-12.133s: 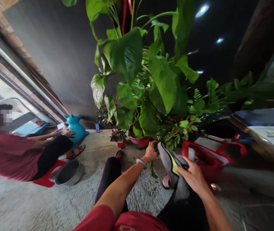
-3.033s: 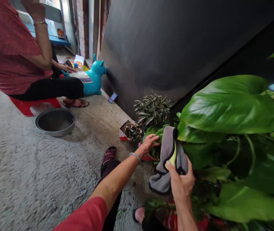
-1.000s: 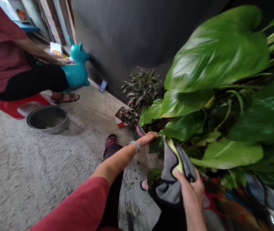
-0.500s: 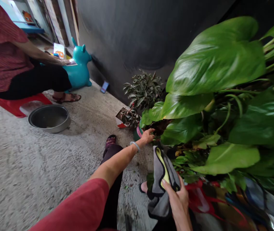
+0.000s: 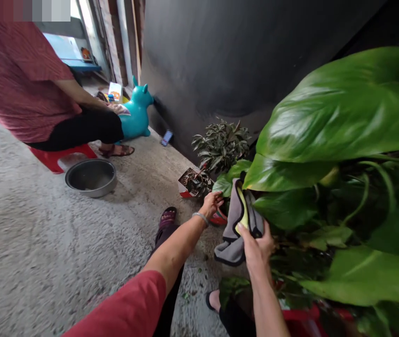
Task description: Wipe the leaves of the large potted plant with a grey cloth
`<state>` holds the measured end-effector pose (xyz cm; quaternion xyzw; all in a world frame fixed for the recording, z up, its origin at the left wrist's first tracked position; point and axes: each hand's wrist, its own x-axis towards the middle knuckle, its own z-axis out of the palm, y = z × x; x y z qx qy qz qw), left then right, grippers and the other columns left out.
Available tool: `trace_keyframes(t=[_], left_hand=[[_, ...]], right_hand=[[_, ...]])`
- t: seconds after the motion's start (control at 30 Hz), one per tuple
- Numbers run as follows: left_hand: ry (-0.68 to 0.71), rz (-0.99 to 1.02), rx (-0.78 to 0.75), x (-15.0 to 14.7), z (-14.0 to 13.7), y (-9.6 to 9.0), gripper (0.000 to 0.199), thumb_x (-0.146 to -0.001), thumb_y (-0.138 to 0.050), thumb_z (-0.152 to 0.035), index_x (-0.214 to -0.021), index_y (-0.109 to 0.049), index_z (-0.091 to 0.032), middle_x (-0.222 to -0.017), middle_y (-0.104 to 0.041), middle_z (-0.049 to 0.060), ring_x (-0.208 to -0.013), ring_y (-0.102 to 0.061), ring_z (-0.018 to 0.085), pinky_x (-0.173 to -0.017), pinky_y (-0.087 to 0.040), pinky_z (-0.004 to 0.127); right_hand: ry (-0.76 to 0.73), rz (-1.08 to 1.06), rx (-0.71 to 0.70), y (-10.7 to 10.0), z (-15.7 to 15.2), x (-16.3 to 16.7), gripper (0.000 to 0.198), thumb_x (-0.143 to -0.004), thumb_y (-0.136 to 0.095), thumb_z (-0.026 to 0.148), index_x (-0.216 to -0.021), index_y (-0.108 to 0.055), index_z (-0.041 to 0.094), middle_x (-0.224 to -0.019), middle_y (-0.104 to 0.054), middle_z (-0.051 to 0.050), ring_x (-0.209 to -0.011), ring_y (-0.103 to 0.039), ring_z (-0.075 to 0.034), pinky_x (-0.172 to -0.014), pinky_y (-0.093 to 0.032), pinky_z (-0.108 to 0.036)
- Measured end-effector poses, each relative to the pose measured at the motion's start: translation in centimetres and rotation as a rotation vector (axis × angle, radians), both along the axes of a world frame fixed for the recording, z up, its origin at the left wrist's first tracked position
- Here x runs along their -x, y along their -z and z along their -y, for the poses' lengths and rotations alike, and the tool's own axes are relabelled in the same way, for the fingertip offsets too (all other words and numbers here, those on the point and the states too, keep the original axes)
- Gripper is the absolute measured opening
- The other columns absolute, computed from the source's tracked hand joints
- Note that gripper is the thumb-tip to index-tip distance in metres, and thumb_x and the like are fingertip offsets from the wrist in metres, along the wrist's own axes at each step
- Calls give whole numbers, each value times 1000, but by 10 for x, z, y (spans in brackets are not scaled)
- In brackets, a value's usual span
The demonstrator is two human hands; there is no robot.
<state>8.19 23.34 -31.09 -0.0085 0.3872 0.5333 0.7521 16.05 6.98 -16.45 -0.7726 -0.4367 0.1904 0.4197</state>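
Cloth: a grey cloth (image 5: pixel 236 220) with a yellow-green inner face and dark edging, held up in front of the big plant, just under the low leaf (image 5: pixel 283 174).
Cloth axis: long axis runs nearly upright, tilted a little to the left at the bottom; its top end points up toward the leaf, its lower end hangs in a loose grey fold toward the floor.
Cloth contact: the upper end lies against the leaves; whether it presses on them cannot be told.
Right hand: the right hand (image 5: pixel 257 245) is raised from below, back of the hand to the camera, fingers pointing up and clamped on the cloth's lower middle, thumb on the yellow-green strip.
Right arm: bare forearm rises steeply from the bottom edge.
Left hand: the left hand (image 5: pixel 212 203) is reached forward, palm down, fingers curled at the small leaves beside the pot (image 5: pixel 218 218); whether they close on anything cannot be told.
Left arm: stretched out nearly straight, red sleeve at the shoulder, a bangle (image 5: pixel 200 216) at the wrist.
Near: a small plant (image 5: pixel 195 182) in a red and white box just beyond the left hand.
Farther: a metal bowl (image 5: pixel 91 177) on the concrete floor, well apart to the left, before a seated person (image 5: pixel 41 89) on a red stool (image 5: pixel 57 157).
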Motion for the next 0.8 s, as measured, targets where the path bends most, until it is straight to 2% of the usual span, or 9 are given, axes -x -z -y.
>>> trace_keyframes(t=[0.1, 0.17, 0.23, 0.33, 0.43, 0.5, 0.57, 0.67, 0.8], left_hand=[[17, 6, -2, 7, 5, -5, 21, -65, -78, -12, -75, -59, -16, -59, -57, -3, -56, -55, 11, -66, -51, 26], [42, 12, -42, 12, 9, -10, 20, -65, -74, -7, -75, -59, -16, -61, -60, -3, -55, -55, 11, -65, -51, 27], [85, 14, -82, 18, 14, -13, 20, -65, -70, -3, -77, -61, -16, -65, -64, -1, -57, -57, 11, -65, -52, 27], [156, -6, -123, 27, 23, -18, 20, -67, -68, 0, -81, -65, -15, -73, -70, 2, -61, -62, 14, -68, -53, 29], [219, -68, -190, 34, 26, -21, 16, -70, -68, -3, -81, -65, -14, -74, -70, 3, -61, -63, 14, -68, -53, 30], [218, -137, -184, 37, 24, -20, 8, -74, -68, -8, -76, -64, -15, -66, -66, 1, -56, -59, 13, -64, -51, 28], [180, -205, -134, 38, 21, -18, 12, -78, -69, -15, -70, -61, -16, -58, -59, -2, -53, -54, 12, -60, -48, 26], [170, -245, -108, 37, 20, -15, 18, -80, -71, -21, -67, -60, -17, -57, -58, -2, -55, -55, 12, -59, -47, 24], [286, -204, -137, 35, 27, -16, 12, -80, -72, -24, -76, -65, -16, -68, -69, 4, -59, -63, 15, -59, -50, 25]], right_hand=[[-59, -67, 185, 17, 14, -5, 88, -48, -76, 59, -122, -70, 12, -108, -78, -17, -103, -71, -37, -95, -53, -46], [-104, -76, 227, 14, 27, -9, 82, -53, -77, 60, -122, -71, 16, -102, -79, -12, -96, -72, -34, -90, -55, -45], [-82, -31, 151, 2, 25, -11, 83, -57, -77, 63, -125, -69, 17, -108, -78, -13, -99, -71, -34, -92, -54, -45], [15, 70, 8, -9, -8, -6, 92, -53, -76, 64, -129, -67, 13, -126, -72, -20, -115, -66, -38, -102, -49, -47], [20, 59, 47, 0, -31, 2, 91, -48, -74, 59, -123, -68, 9, -126, -70, -25, -119, -64, -41, -103, -48, -50], [-17, 20, 115, 10, -19, 7, 85, -46, -76, 57, -115, -71, 9, -114, -75, -24, -109, -68, -41, -98, -51, -50], [-85, -37, 162, 11, 6, 7, 82, -49, -78, 57, -117, -72, 12, -108, -77, -18, -103, -71, -38, -95, -53, -49], [-123, -54, 152, -8, 28, 3, 82, -57, -79, 59, -126, -69, 18, -111, -78, -12, -103, -71, -34, -96, -53, -47], [23, 87, -31, -27, -6, 1, 89, -53, -77, 58, -128, -67, 12, -124, -73, -19, -115, -66, -38, -102, -49, -48]])
